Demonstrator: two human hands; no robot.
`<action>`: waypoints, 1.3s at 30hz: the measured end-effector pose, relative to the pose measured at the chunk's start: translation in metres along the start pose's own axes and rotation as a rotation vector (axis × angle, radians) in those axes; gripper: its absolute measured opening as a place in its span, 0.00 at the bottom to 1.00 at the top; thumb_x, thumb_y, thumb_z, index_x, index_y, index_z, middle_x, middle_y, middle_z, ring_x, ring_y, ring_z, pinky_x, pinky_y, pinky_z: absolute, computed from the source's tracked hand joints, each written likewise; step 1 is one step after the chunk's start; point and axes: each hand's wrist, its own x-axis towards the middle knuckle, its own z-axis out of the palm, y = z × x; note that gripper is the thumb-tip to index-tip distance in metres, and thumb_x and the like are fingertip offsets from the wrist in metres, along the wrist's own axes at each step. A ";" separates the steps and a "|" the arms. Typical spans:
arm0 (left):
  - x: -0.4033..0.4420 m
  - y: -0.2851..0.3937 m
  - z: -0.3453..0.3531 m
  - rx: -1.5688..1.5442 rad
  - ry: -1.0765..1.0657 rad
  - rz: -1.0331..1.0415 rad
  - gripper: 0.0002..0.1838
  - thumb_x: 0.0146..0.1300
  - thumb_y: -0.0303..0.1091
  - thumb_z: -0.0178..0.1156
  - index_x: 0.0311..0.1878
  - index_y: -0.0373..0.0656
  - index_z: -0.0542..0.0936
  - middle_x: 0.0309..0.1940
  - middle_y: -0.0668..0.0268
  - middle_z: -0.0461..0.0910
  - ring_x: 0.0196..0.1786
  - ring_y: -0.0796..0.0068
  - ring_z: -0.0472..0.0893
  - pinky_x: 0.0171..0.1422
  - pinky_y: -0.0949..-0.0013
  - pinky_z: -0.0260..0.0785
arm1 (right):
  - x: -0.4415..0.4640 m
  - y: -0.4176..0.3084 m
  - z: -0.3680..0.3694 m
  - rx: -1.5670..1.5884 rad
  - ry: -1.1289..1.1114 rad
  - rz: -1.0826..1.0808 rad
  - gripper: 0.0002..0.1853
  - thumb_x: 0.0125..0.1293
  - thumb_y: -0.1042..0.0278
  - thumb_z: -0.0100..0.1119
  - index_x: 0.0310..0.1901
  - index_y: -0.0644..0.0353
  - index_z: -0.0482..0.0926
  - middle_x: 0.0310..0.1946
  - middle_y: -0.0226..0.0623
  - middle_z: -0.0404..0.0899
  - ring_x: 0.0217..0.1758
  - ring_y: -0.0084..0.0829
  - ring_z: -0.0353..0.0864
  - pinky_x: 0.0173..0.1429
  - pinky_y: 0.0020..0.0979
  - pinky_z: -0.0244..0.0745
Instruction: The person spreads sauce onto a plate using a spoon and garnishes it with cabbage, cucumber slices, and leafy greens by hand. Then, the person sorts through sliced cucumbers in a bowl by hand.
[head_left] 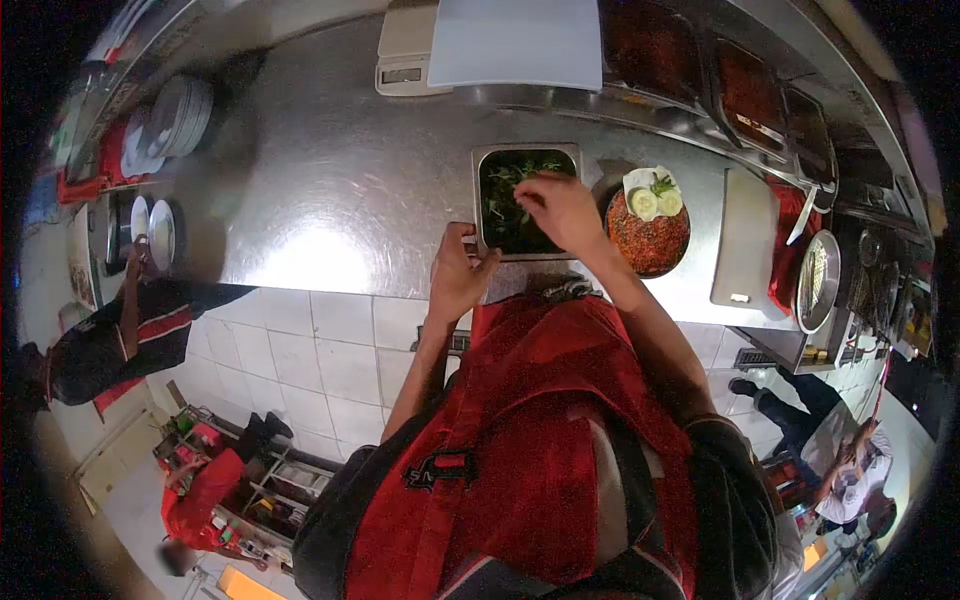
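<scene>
A square metal container [481, 205] filled with dark green leaves [510, 225] stands on the steel counter in front of me. At its near left corner, my left hand [465, 268] grips the rim, thumb and fingers around the edge. My right hand [562, 208] reaches over the container from the right, its fingers pinched together at the leaves; the fingertips partly hide what they hold. Just right of that forearm is a round plate of reddish, grainy food [645, 240], topped with pale cucumber slices [645, 204], a green sprig and a white piece beneath them.
A white board [515, 45] lies at the back beside a scale [400, 78]. Trays of red food [752, 95] line the back right. A cutting board [742, 235] lies right; stacked plates [182, 118] stand left. Co-workers [125, 340] are at the left, lower left and lower right.
</scene>
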 end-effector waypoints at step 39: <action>0.045 0.098 0.071 0.144 -0.097 0.475 0.15 0.64 0.33 0.66 0.53 0.43 0.79 0.44 0.57 0.85 0.49 0.59 0.85 0.55 0.61 0.76 | -0.082 0.073 -0.090 0.150 0.401 0.336 0.14 0.56 0.79 0.63 0.46 0.59 0.83 0.41 0.44 0.86 0.42 0.44 0.87 0.46 0.39 0.80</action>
